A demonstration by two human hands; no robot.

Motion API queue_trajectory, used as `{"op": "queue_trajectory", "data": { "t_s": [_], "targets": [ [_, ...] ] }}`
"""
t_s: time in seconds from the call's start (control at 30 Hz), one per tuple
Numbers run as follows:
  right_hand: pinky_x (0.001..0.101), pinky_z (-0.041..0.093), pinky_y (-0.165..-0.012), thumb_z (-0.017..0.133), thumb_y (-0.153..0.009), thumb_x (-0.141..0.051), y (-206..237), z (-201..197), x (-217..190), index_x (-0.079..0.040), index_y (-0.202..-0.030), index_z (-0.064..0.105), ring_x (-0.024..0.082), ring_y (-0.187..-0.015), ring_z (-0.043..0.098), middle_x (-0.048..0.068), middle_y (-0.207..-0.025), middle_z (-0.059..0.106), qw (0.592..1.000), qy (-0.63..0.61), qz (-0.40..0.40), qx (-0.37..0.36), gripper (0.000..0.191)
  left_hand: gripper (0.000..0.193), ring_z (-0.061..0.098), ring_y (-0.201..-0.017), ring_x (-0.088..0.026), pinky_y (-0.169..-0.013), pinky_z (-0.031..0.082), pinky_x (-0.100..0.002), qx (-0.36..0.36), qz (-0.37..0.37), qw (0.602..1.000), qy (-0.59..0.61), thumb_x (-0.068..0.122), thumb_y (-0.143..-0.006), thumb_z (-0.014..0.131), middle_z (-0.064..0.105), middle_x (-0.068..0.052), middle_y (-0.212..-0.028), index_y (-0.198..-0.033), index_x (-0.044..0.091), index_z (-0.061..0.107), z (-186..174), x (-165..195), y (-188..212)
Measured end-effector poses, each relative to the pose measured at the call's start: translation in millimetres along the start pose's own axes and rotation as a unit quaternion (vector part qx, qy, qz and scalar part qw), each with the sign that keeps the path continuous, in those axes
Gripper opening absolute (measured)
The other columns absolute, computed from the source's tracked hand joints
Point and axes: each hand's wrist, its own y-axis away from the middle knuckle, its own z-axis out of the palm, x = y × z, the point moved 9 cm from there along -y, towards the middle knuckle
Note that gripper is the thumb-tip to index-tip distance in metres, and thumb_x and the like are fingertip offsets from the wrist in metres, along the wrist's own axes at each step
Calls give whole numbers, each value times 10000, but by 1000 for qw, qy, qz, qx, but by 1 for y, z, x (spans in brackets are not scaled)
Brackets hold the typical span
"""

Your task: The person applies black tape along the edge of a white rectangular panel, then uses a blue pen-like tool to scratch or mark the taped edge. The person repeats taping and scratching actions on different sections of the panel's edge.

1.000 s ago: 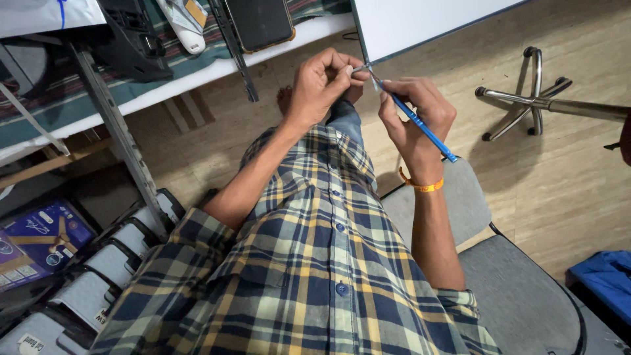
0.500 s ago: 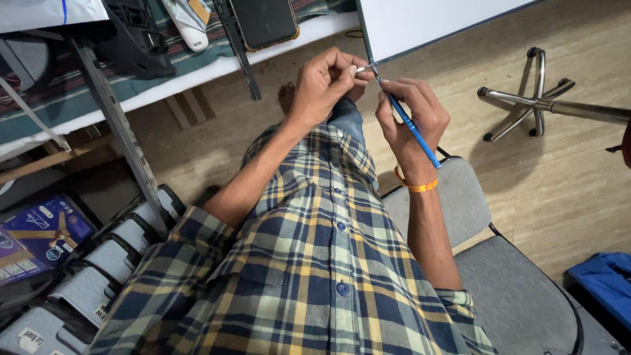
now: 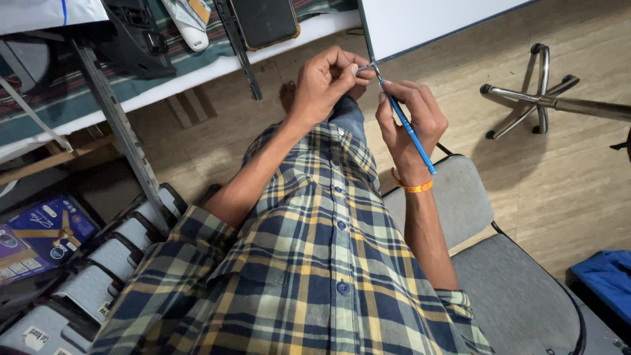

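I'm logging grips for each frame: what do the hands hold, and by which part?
The right hand grips a blue tool along its handle. The left hand pinches a small metal piece at the tool's tip.

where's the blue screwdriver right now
In the head view, upper centre: the blue screwdriver is held in the right hand, its tip meeting a small metal part pinched by the left hand.

Dark phone screen [image 3: 263, 20] on shelf; purple box [image 3: 46, 227] lower left.

- Grey padded chair [image 3: 460, 197] beside my lap.
- Chrome chair base [image 3: 542, 98] on the wooden floor [image 3: 578, 171].
- Dark phone [image 3: 264, 21] on my shelf.
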Motion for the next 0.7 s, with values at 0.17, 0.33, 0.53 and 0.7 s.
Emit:
{"op": "queue_trajectory", "data": {
  "t_s": [0.17, 0.33, 0.53, 0.7],
  "targets": [
    [317, 598, -823, 768, -968, 37, 1, 3, 2, 2, -1122, 727, 223, -938, 742, 142, -1076, 716, 1000, -3, 0, 3, 164, 147, 764, -1035, -186, -888, 659, -338, -2, 5, 1000, -18, 76, -1054, 621, 710, -174, -1134, -924, 11, 595, 1, 2, -1],
    [329, 592, -836, 770, -958, 46, 2, 4, 0, -5, -1132, 733, 233, -961, 743, 133, -1077, 716, 1000, 5, -10, -3, 185, 128, 755, -1033, -189, -891, 689, -337, 2, -3, 1000, 1, 63, -1052, 616, 699, -185, -1142, -938, 9, 594, 1, 2, 1],
    [334, 592, -806, 772, -948, 28, -1, 6, -4, -8, -1097, 745, 219, -941, 737, 124, -1056, 722, 999, 21, -27, -24, 156, 143, 748, -1046, -203, -914, 684, -348, -6, 12, 1000, 0, 48, -1065, 610, 706, -198, -1140, -934, 5, 574, -1, -1, 2],
    [289, 560, -724, 723, -958, 17, -26, -2, 6, -11, -1018, 752, 169, -817, 708, 96, -949, 728, 996, 0, -17, -89, 73, 127, 765, -1054, -228, -928, 651, -360, -16, 21, 999, 25, 53, -1059, 597, 689, -199, -1170, -949, 4, 556, -5, -8, 0]
  ]
}}
